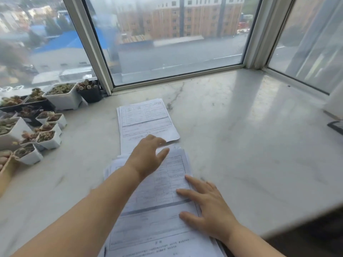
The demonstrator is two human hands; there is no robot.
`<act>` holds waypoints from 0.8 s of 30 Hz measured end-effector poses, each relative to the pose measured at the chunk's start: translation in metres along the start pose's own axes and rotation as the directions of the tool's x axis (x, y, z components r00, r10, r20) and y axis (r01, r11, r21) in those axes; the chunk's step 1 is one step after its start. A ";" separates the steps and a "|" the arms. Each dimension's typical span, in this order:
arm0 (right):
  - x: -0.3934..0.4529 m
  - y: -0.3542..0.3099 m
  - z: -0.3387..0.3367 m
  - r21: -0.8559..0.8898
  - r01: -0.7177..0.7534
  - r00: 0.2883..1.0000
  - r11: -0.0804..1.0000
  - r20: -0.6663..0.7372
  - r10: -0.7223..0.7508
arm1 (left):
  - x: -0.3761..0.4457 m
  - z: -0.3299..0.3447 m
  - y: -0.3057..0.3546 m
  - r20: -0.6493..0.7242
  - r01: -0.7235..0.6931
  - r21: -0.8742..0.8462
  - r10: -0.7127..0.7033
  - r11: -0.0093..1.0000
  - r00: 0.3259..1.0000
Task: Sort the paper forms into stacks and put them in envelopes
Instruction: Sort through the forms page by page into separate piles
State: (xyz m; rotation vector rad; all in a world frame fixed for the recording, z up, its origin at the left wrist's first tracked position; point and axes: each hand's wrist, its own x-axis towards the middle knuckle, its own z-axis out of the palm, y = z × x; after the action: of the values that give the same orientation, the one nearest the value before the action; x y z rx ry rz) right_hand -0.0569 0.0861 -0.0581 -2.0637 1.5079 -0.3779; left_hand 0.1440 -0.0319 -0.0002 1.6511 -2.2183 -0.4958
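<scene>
Sorting appears to be in hand on a marble windowsill (pixel 232 127): the near stack of forms (pixel 157 210) is pinned flat by the spread right hand (pixel 209 210), while the left hand (pixel 148 156), fingers extended, is reached toward the far stack (pixel 146 121). No envelopes are seen; next, a top sheet must be lifted.

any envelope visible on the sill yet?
No: only the far stack of forms, the near stack under both hands, and potted plants show.
</scene>
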 end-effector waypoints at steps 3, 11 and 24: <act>-0.009 -0.010 -0.009 0.043 -0.020 1.000 0.999 0.013 0.019 | -0.101 0.015 0.034 0.041 -0.129 -0.032 0.130 0.991 0.991; -0.078 -0.005 -0.017 0.055 -0.097 0.979 0.994 0.183 0.085 | -0.230 0.043 0.049 0.138 -0.098 -0.076 0.108 0.992 0.984; -0.082 -0.007 -0.015 0.093 -0.159 0.977 0.983 0.156 0.143 | -0.229 0.040 0.047 0.154 0.030 -0.127 -0.010 0.991 0.988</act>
State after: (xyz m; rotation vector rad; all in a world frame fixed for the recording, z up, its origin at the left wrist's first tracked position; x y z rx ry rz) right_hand -0.0863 0.1606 -0.0344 -1.8393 1.5105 -0.2340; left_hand 0.1488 0.2041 -0.0269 1.6190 -2.2249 -0.7791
